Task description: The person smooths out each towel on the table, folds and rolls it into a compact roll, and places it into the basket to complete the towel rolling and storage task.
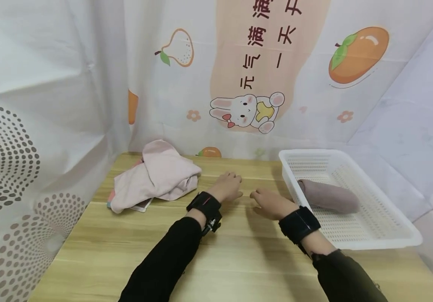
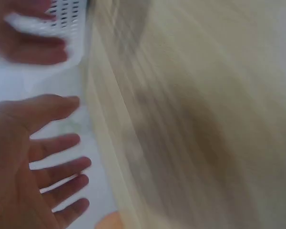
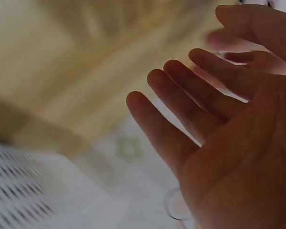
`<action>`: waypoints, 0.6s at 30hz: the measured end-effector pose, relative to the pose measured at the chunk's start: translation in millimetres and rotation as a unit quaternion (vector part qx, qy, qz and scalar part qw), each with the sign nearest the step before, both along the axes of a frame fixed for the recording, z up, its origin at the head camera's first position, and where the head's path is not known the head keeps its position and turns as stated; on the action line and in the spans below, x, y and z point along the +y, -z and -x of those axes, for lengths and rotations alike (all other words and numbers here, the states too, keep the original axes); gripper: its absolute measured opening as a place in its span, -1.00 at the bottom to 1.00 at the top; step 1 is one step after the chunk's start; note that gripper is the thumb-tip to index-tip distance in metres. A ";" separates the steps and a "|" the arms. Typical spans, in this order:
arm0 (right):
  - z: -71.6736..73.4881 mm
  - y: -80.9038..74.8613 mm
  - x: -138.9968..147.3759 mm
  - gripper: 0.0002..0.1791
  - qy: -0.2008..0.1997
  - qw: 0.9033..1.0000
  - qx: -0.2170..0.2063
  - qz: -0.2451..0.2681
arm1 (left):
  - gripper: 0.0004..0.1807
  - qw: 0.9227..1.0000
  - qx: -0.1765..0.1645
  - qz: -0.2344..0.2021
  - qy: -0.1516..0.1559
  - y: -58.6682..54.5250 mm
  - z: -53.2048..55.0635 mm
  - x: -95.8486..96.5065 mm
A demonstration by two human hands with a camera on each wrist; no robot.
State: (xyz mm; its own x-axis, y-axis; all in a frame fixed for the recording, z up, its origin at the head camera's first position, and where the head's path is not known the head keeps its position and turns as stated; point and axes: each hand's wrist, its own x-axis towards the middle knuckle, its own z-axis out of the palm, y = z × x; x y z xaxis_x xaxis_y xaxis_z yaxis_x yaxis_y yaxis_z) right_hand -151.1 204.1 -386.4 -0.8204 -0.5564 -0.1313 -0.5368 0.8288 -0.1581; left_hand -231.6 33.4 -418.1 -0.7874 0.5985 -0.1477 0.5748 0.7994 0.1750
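Both hands hover over the middle of the wooden table and hold nothing. My left hand [image 1: 226, 187] is nearest to a heap of pale pink cloth [image 1: 167, 170] on the table's left side. In the left wrist view the fingers [image 2: 62, 171] of that hand are spread and relaxed. Close to the basket's left wall is my right hand [image 1: 271, 203]; its fingers [image 3: 181, 100] are extended in the right wrist view. A rolled mauve cloth [image 1: 329, 196] lies in the white plastic basket [image 1: 382, 197], against its left side.
The wooden table [image 1: 216, 268] ends at a printed white curtain [image 1: 186, 92] behind. Under the pink cloth, part of a flat item with a pale edge [image 1: 142, 205] peeks out. White sheets hang at both sides.
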 end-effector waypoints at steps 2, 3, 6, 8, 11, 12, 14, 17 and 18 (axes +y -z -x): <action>-2.2 16.8 4.8 -0.76 -0.020 0.999 0.012 0.032 | -0.47 1.000 0.000 -0.020 -0.004 4.4 -4.3 -15.0; -3.2 23.8 6.5 -0.78 -0.034 0.998 0.026 0.046 | -0.48 1.000 0.001 -0.028 -0.007 6.8 -6.6 -22.6; -1.6 43.3 7.0 -0.86 -0.069 0.993 0.065 0.074 | -0.49 0.999 -0.004 -0.044 -0.018 14.6 -12.7 -45.1; -1.1 50.7 4.8 -0.83 -0.066 0.993 0.057 0.075 | -0.50 0.999 -0.010 -0.048 -0.020 20.4 -17.1 -56.4; 1.9 56.1 -2.6 -0.74 -0.031 0.998 0.010 0.062 | -0.50 0.999 -0.015 -0.044 -0.017 27.6 -22.8 -68.6; 3.8 56.9 -6.8 -0.70 -0.021 0.998 0.000 0.059 | -0.50 0.999 -0.009 -0.039 -0.016 29.1 -24.1 -72.0; 8.1 56.2 -18.3 -0.66 -0.008 0.998 -0.008 0.057 | -0.51 0.999 0.000 -0.034 -0.018 30.8 -25.8 -78.5; 17.9 58.8 -36.5 -0.65 -0.007 0.998 0.004 0.055 | -0.55 0.999 0.007 -0.038 -0.026 31.3 -26.8 -88.9; 21.3 59.7 -42.6 -0.65 -0.011 0.998 0.010 0.053 | -0.57 0.999 0.013 -0.041 -0.029 31.6 -26.4 -92.5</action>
